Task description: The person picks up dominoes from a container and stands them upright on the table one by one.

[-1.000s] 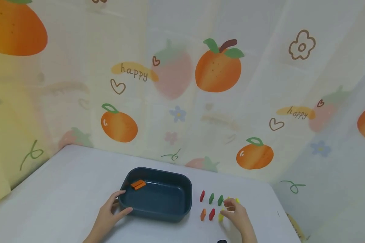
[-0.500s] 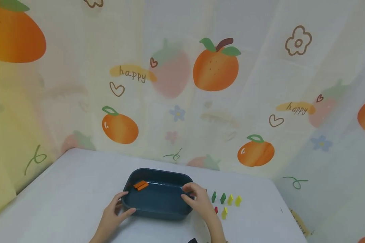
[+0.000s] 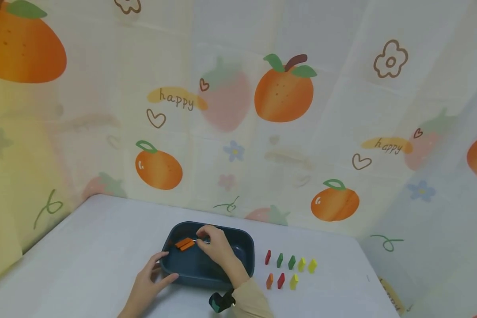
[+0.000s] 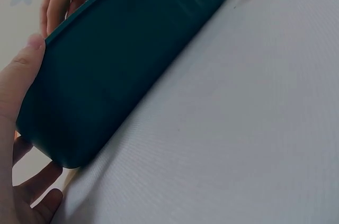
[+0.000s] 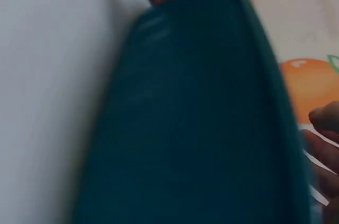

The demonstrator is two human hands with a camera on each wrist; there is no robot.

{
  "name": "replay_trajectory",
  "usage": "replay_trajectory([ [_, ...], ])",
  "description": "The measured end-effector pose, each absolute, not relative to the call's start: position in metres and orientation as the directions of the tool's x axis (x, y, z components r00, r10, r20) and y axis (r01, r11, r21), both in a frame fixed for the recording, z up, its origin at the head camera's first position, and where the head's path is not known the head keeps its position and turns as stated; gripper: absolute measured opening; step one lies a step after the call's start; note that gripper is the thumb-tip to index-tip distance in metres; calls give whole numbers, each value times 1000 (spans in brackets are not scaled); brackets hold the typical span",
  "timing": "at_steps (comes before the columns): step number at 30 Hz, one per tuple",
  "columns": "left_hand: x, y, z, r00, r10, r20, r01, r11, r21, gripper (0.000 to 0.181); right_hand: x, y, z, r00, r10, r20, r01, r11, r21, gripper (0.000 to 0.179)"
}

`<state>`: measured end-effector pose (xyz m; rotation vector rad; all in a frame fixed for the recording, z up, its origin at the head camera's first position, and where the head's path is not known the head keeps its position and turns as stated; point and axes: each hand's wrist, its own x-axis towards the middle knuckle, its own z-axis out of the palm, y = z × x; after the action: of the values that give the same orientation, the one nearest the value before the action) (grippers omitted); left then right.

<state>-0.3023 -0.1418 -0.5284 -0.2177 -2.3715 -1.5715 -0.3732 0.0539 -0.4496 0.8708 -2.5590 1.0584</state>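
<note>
A dark teal rectangular dish (image 3: pixel 206 282) stands on the white table. My left hand (image 3: pixel 147 280) grips its left end, the thumb at the front wall and the fingers at the side; the left wrist view shows the thumb by the rim of the dish (image 4: pixel 116 60). Inside, at the left, two small orange blocks (image 3: pixel 184 244) lie side by side. Over the dish, just right of them, is my right hand (image 3: pixel 218 247), thumb and fingers bent towards each other. Whether a block is between its fingertips cannot be seen. In the right wrist view my right hand (image 5: pixel 326 155) is at the right edge.
Right of the dish, small blocks stand upright in two rows: a red block (image 3: pixel 268 257), green blocks (image 3: pixel 280 260) and yellow blocks (image 3: pixel 302 264) behind, and an orange block (image 3: pixel 269 281) in front. A patterned curtain (image 3: pixel 238 110) hangs behind the table (image 3: pixel 115 229).
My right hand has moved left from beside the yellow blocks, across the dish's right rim, to near the orange blocks inside. My left hand has stayed on the dish.
</note>
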Motion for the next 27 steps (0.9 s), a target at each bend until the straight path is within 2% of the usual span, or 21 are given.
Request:
replay_trajectory([
  [7,-302,-140,-529,-945,-27,327,291,388,874,58,-379,40,-462,-857,-450,252,-509,661,-551,15],
  [13,-301,-140,-527,-944,-37,326,288,383,878,57,-381,32,-472,-850,-507,145,-503,697,-511,23],
  [19,-298,-139,-525,-951,-22,309,278,378,883,58,-378,29,-474,-815,-577,48,-550,746,-376,26],
  [23,-298,-143,-526,-953,-41,301,263,379,887,58,-375,24,-473,-785,-615,79,-615,756,-226,27],
  [27,-298,-145,-527,-935,-23,354,319,379,869,57,-371,17,-473,-821,-564,92,-571,814,-101,22],
])
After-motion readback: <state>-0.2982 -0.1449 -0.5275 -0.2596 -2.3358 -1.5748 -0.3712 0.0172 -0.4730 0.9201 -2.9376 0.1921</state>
